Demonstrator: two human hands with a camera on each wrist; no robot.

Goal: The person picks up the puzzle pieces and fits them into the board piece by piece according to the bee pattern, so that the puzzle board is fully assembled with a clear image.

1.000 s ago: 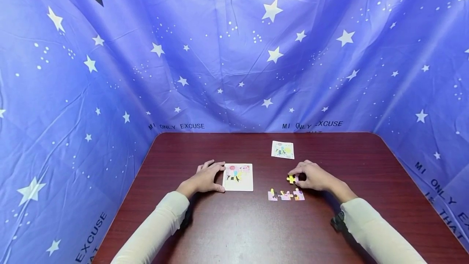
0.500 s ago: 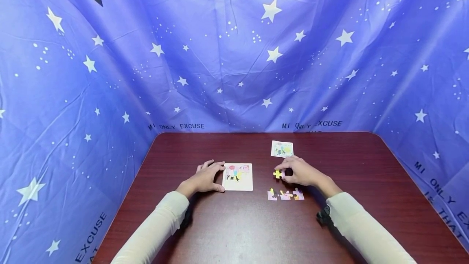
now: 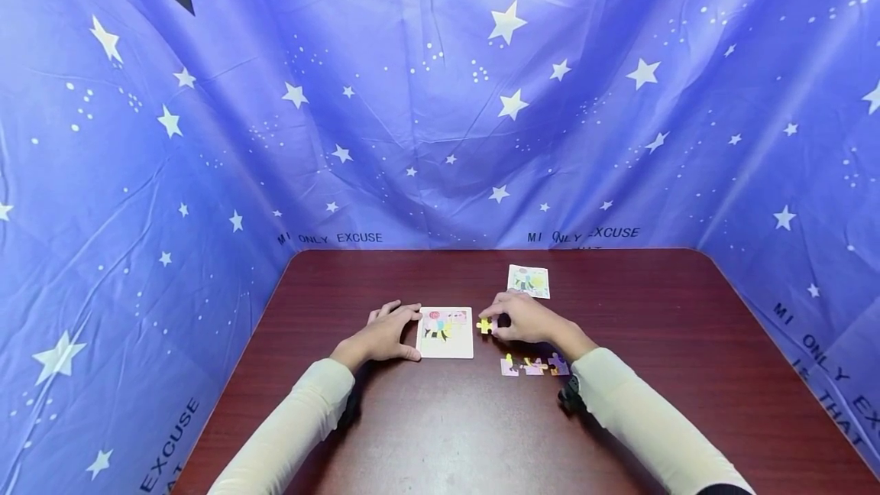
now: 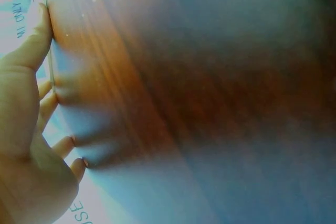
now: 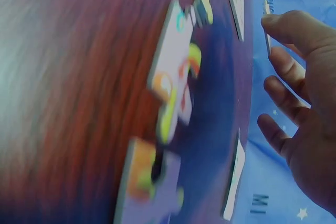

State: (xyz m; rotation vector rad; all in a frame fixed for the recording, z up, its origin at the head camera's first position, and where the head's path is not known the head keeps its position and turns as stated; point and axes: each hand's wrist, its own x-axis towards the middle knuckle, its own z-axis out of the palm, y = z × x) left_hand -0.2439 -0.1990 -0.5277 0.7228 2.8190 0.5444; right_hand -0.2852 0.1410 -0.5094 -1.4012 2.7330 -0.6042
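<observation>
1 pc [image 3: 485, 325] moved L, 3 pcs [image 3: 535, 367] (loose)

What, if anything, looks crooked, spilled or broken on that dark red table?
Nothing looks spilled or broken. Only the white card with the colourful printed picture looks slightly askew: it sits at an angle to the back edge of the dark red table, while the square white puzzle board lies nearly straight.

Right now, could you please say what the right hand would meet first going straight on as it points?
Probably the white puzzle board, left of the held piece; height being unclear, the right hand might pass above.
</observation>
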